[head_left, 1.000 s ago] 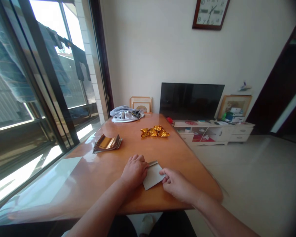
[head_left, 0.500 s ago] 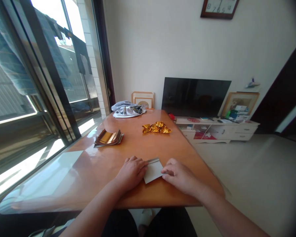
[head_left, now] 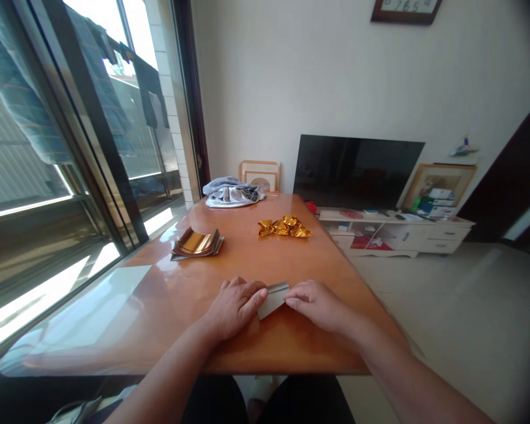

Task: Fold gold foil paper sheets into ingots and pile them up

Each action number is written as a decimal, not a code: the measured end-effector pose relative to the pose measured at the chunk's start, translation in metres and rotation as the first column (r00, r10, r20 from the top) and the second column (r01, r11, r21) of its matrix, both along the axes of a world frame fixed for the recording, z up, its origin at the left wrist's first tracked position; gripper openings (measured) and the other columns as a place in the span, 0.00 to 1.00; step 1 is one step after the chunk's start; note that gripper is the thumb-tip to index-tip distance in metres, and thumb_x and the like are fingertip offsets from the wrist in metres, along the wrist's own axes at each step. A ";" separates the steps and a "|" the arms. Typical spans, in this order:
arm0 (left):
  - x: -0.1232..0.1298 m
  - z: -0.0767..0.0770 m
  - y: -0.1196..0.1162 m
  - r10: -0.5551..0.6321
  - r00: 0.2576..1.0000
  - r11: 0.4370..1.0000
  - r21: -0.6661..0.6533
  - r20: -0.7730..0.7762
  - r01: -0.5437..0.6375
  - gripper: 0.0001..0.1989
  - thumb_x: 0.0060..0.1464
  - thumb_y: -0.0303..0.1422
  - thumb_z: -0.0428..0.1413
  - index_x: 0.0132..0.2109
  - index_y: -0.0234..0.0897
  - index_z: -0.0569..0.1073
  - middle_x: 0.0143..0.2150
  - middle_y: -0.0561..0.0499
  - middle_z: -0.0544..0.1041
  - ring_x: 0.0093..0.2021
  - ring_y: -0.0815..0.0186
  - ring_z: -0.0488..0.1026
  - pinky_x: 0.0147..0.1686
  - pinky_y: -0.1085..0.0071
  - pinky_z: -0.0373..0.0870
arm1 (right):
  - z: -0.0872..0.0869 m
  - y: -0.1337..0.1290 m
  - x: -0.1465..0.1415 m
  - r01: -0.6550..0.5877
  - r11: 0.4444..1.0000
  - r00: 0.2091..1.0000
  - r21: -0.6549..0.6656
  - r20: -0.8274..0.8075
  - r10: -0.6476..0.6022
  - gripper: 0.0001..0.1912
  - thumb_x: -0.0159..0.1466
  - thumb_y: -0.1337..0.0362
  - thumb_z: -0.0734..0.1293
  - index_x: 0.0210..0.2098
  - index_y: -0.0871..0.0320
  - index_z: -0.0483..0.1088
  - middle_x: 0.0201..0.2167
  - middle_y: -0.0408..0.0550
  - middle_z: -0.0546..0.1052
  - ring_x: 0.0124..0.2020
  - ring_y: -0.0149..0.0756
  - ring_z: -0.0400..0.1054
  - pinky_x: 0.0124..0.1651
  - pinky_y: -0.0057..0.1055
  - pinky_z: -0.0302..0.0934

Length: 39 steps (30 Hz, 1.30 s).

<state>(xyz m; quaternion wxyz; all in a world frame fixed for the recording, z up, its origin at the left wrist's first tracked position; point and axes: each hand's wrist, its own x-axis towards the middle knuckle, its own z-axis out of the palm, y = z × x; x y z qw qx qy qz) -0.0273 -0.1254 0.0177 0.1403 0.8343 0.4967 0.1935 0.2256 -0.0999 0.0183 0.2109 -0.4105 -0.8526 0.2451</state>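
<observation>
My left hand lies flat over the left side of a small pale sheet on the counter, and the finger and thumb of my right hand pinch its right edge. I think the sheet is light, thin and easy to bend, so it may tear if I pull hard. Its edges look best to hold. I see no words on it; the clock shows numbers, like 7 and 5.
</observation>
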 end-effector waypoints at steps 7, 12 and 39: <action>0.006 -0.007 0.007 0.084 0.996 0.996 0.015 0.011 -0.084 0.23 0.65 0.50 0.45 0.57 0.45 0.71 0.51 0.48 0.79 0.52 0.53 0.69 0.54 0.56 0.61 | -0.014 0.024 -0.011 0.132 0.990 0.991 -0.053 0.024 -0.131 0.13 0.66 0.56 0.64 0.32 0.55 0.78 0.29 0.44 0.80 0.29 0.34 0.70 0.32 0.27 0.56; 0.007 -0.019 0.015 0.107 0.993 0.992 0.062 0.039 -0.109 0.19 0.60 0.37 0.54 0.59 0.45 0.70 0.50 0.49 0.79 0.52 0.55 0.70 0.54 0.59 0.62 | -0.024 0.033 -0.016 0.239 0.971 0.969 0.024 0.056 -0.240 0.14 0.65 0.54 0.66 0.29 0.55 0.75 0.27 0.43 0.78 0.28 0.33 0.68 0.29 0.27 0.51; 0.016 -0.014 0.011 0.075 0.993 0.993 0.099 -0.086 -0.066 0.16 0.67 0.34 0.45 0.48 0.48 0.78 0.41 0.48 0.75 0.45 0.59 0.67 0.44 0.62 0.60 | -0.032 -0.006 -0.031 0.110 0.892 0.951 0.438 0.215 -0.223 0.10 0.70 0.58 0.64 0.44 0.52 0.75 0.42 0.48 0.78 0.44 0.42 0.66 0.50 0.38 0.58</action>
